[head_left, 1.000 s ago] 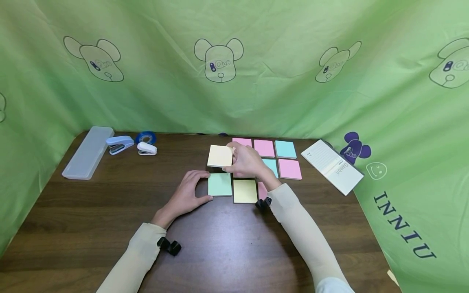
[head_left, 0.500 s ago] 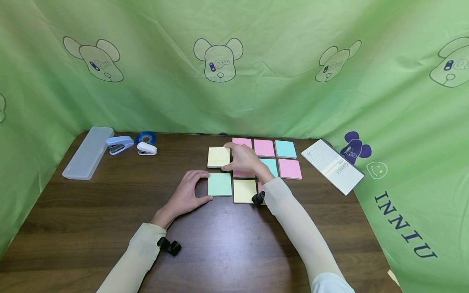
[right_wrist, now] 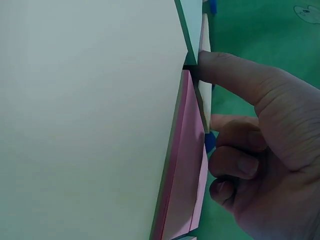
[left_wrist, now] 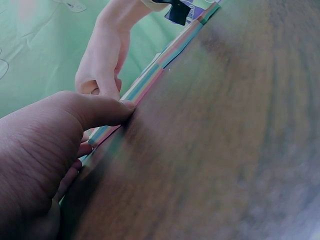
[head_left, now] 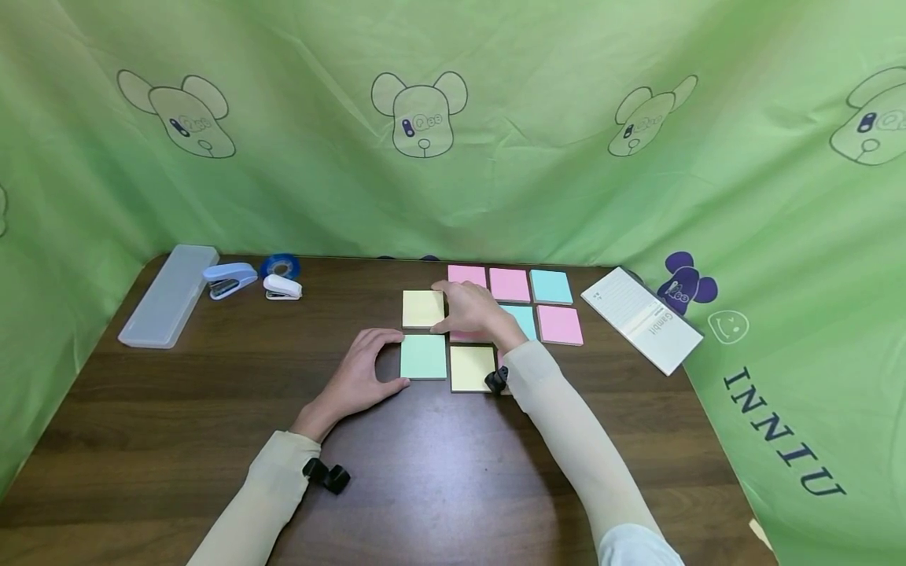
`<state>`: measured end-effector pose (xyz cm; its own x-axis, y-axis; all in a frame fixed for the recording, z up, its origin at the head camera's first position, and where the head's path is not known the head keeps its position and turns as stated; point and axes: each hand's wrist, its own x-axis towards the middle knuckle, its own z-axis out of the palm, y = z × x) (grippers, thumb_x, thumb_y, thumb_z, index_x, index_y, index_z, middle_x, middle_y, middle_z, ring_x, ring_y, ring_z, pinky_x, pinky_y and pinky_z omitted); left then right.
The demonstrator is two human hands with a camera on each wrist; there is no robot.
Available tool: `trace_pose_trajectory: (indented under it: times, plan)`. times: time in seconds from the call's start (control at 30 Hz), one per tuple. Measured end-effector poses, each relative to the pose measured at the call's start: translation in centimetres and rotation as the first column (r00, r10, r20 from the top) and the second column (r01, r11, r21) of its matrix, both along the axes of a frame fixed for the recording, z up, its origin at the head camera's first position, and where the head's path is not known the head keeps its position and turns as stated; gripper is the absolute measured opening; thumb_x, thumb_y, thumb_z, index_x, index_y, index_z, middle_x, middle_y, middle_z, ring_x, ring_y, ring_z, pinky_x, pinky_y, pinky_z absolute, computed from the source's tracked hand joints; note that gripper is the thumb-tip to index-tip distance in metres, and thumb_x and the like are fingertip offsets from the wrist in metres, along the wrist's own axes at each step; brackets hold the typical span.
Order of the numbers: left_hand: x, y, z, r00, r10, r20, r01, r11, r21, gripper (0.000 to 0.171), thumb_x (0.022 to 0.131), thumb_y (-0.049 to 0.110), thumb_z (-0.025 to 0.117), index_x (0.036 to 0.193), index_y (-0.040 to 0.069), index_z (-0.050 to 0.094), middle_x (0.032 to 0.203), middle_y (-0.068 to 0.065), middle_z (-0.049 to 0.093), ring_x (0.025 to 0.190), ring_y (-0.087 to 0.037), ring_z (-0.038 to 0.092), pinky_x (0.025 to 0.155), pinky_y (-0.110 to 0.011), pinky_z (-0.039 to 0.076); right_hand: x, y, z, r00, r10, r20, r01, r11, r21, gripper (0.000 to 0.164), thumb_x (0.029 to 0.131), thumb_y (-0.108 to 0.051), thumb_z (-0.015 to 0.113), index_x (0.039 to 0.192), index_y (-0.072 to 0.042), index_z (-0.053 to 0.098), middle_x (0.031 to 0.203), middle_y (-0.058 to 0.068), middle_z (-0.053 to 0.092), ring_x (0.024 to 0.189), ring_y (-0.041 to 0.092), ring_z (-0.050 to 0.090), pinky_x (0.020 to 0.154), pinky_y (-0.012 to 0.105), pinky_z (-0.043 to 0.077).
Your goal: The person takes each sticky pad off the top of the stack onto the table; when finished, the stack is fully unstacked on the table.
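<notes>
My left hand (head_left: 357, 377) grips the mint-green sticky note pad (head_left: 423, 358), thumb at its near left corner and index finger at its far left corner. In the left wrist view, the thumb (left_wrist: 112, 111) lies against the pad's layered, coloured edge. Just behind it, my right hand (head_left: 473, 308) holds a pale yellow sticky note pad (head_left: 421, 309) between thumb and forefinger at its right side. The other right fingers curl inward in the right wrist view. Another yellow pad (head_left: 472, 368) sits right of the green one. A pink pad (head_left: 467, 336) is mostly covered by my right hand.
Pink pads (head_left: 559, 325) and blue pads (head_left: 551, 287) form rows behind and to the right. An open notebook (head_left: 642, 321) lies at far right. Back left are a translucent case (head_left: 170, 297), a blue stapler (head_left: 230, 279), a white stapler (head_left: 282, 288) and blue tape (head_left: 280, 265).
My right hand has brought the pale yellow pad down and slightly toward me, close behind the green pad. My left hand has kept its place on the green pad.
</notes>
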<state>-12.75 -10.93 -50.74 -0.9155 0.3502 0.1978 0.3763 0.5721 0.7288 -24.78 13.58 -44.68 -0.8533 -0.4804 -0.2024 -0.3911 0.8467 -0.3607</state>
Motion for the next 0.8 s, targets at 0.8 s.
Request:
trace_pose_trajectory:
  times: [0.8]
  plan:
    - [0.2, 0.1, 0.1, 1.000, -0.013, 0.018, 0.012, 0.999, 0.050, 0.093, 0.085, 0.029, 0.098, 0.162, 0.005, 0.051, 0.161, -0.015, 0.053, 0.151, -0.037, 0.046, 0.124, -0.060, 0.038, 5.1, 3.5, 0.4, 0.967, -0.090, -0.239, 0.031, 0.971, -0.237, 0.055, 0.112, -0.036, 0.067, 0.156, -0.004, 0.061, 0.055, -0.008, 0.042, 0.050, 0.008, 0.027, 0.062, 0.036, 0.039]
